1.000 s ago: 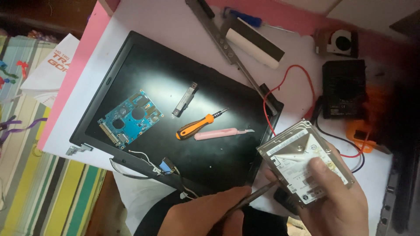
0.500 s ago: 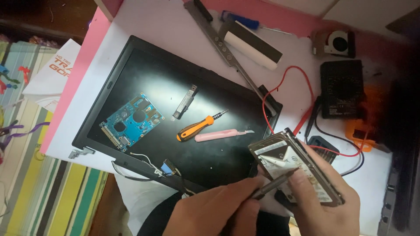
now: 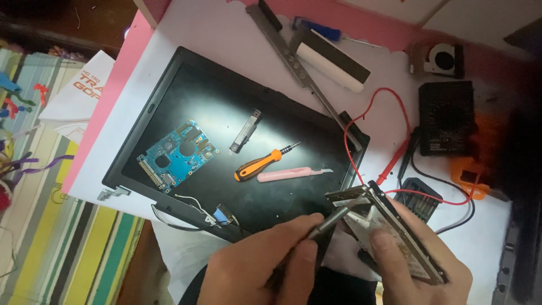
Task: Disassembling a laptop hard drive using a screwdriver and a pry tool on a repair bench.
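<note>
Your right hand [image 3: 415, 265] grips the drive [image 3: 389, 231] tilted on edge at the desk's near right, over the lid's [image 3: 220, 101] corner, so its side faces the tool [image 3: 330, 217]. Your left hand [image 3: 265, 265] pinches that tool pen-style, fingers closed, tip at the drive's upper edge.

Head-worn view, steeply down, close

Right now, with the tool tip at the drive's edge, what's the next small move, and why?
Probably steady the hard drive more firmly with the right hand before pressing: the drive is tilted off the table, and the left hand has the metal tool tip already at its upper corner.
</note>
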